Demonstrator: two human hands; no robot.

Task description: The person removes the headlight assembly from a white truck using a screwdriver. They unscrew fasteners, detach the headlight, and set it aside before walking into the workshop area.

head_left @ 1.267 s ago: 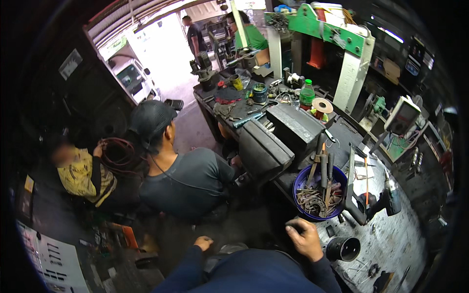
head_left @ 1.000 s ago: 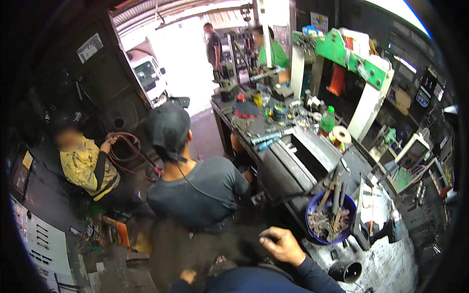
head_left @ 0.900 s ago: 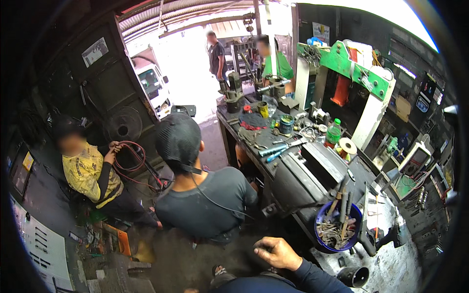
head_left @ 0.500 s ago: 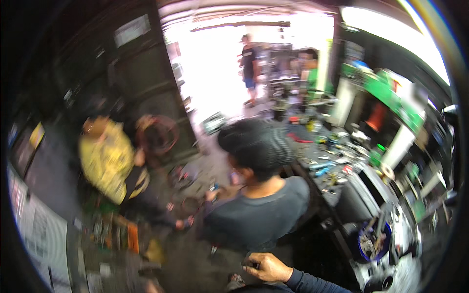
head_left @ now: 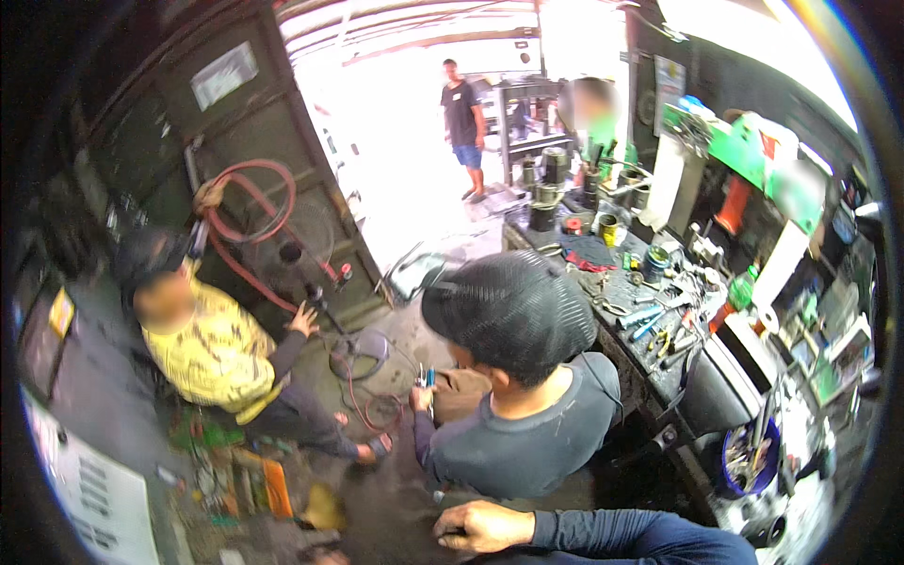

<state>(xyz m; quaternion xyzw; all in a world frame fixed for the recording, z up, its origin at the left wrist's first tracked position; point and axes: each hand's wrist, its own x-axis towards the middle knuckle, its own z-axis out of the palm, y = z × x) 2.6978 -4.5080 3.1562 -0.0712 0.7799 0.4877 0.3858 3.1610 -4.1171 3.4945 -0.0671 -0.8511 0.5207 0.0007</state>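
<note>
My right hand [head_left: 485, 525], in a dark sleeve, reaches in from the lower right and is held low at the lower edge. Its fingers are curled, and what they hold, if anything, is hidden beneath them. Just beyond it sits a person in a black cap [head_left: 513, 315] and dark grey shirt, holding a small tool with a blue part [head_left: 430, 377]. My left hand does not show; a blurred skin-toned patch at the lower edge is too unclear to name. To the left, a person in a yellow patterned shirt [head_left: 212, 344] has one hand on a looped red hose [head_left: 247, 169].
A long workbench [head_left: 626, 330] on the right bears pliers, cans, a green bottle [head_left: 742, 287] and many tools. A blue bucket [head_left: 753, 461] of parts stands at its near end. An orange-sided box [head_left: 277, 488] lies lower left. Another person [head_left: 461, 118] stands in the bright doorway.
The view has shifted and sharpened. My right hand appears further left and lower, with more forearm showing. The person in yellow now has an arm raised to the hose and the other hand lifted.
</note>
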